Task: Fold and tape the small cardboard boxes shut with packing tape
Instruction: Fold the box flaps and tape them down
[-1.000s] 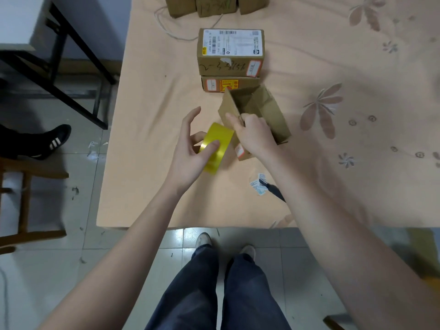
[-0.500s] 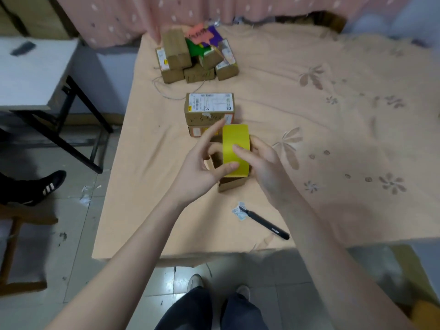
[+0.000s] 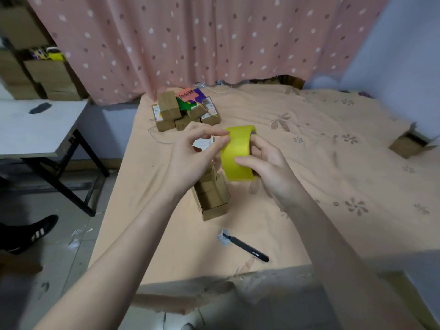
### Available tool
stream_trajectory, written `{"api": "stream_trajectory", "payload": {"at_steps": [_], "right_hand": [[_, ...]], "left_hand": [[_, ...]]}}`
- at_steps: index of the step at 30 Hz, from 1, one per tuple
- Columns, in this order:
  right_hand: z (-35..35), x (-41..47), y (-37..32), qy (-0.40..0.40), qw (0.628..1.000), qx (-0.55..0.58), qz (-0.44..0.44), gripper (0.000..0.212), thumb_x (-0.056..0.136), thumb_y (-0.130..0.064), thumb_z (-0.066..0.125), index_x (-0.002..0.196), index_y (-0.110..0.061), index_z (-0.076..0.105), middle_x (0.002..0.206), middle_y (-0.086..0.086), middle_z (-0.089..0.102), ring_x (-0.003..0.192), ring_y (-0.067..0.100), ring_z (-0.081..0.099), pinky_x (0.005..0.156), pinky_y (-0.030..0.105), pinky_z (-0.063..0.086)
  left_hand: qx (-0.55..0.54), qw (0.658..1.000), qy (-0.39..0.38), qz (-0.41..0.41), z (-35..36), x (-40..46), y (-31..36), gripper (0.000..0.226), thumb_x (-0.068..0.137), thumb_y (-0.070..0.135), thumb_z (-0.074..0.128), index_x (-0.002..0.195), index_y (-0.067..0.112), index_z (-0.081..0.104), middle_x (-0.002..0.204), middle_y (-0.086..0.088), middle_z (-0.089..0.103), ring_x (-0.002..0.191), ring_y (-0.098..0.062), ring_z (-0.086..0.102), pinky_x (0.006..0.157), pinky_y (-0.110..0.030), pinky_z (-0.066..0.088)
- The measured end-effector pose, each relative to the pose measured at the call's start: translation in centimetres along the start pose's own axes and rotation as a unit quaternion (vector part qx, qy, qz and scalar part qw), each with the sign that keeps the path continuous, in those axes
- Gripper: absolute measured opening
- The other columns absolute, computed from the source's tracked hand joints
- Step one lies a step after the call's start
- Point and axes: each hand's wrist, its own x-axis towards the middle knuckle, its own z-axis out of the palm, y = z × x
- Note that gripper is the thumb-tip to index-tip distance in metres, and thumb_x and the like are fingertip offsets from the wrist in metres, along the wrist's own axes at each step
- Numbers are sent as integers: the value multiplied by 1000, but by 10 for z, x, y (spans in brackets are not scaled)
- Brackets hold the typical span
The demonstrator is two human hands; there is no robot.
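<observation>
Head view: yellow tape roll held up over open box

Tape roll (image 3: pixel 238 153) is held above the surface (image 3: pixel 309 186), gripped by right hand (image 3: pixel 266 167) with thumb on its outer face. Left hand (image 3: pixel 192 158) pinches at the roll's left edge, fingertips curled together. Open cardboard box (image 3: pixel 212 198) sits on the surface just below. Black pen (image 3: pixel 247 250) lies nearer the front edge. Pile of small boxes (image 3: pixel 183 110) sits farther back.

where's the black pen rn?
Head view: the black pen lies on the peach cloth near its front edge, just in front of the open cardboard box.
</observation>
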Motion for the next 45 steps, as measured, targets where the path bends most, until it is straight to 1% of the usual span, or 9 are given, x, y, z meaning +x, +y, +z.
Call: {"api": "stream_trajectory", "payload": {"at_steps": [8,11,14,17,21,25,32,41,45], "right_hand": [[0,-6,-10,12,988,-146,-55,30,86,-11,67,106,-27,51,86,2,70,79,12,65,72,28,51],[3,-6,-6,29,974,-216,-63,23,88,-19,65,100,-25,46,82,0,67,77,15,62,78,38,52],[6,-6,-1,51,961,-264,-60,31,87,-24,67,104,-13,45,93,6,65,85,21,62,79,41,50],[7,-3,3,82,943,-317,-55,29,90,-31,60,106,-11,46,90,10,63,85,29,59,77,44,49],[-2,4,4,132,953,-273,12,31,91,-40,55,104,-12,53,92,18,66,92,36,63,84,44,51],[-9,5,0,134,964,-231,-1,26,90,-30,60,96,-5,58,82,19,69,85,39,66,80,51,52],[-9,-4,-6,109,973,-198,-36,12,87,-31,62,93,-21,59,79,9,71,79,30,70,77,51,55],[-7,-12,-10,84,986,-111,-92,25,86,-21,60,111,-26,56,88,9,72,84,27,70,83,53,54],[-7,-14,-13,76,984,-111,-121,28,90,-11,57,118,-14,54,79,-8,68,72,8,65,73,29,53]], "left_hand": [[29,997,47,-44,9,10,16,18,85,16,69,72,27,66,88,1,65,65,11,53,60,-5,40],[86,992,66,-58,15,10,11,17,88,18,64,73,26,63,90,2,64,70,6,54,68,-20,45],[125,987,84,-48,23,8,7,13,91,18,59,79,22,63,96,1,63,94,-16,58,85,-41,48],[162,980,112,9,29,5,8,14,92,10,55,82,16,61,95,-2,61,99,-29,53,87,-43,44],[180,973,117,88,33,1,14,13,92,5,52,85,12,61,87,8,60,92,-22,53,76,-29,40],[96,991,69,67,27,3,25,20,94,14,53,79,26,60,77,17,64,82,-3,60,70,-25,45],[70,996,-6,54,18,7,27,9,87,11,65,94,13,59,96,3,63,76,-23,66,78,-48,51],[70,991,12,117,25,-3,39,23,83,7,65,99,19,54,98,14,63,76,-12,58,65,-25,46],[116,982,26,144,28,-11,42,33,81,16,69,106,26,51,107,14,63,99,-15,54,83,-16,40]]}}
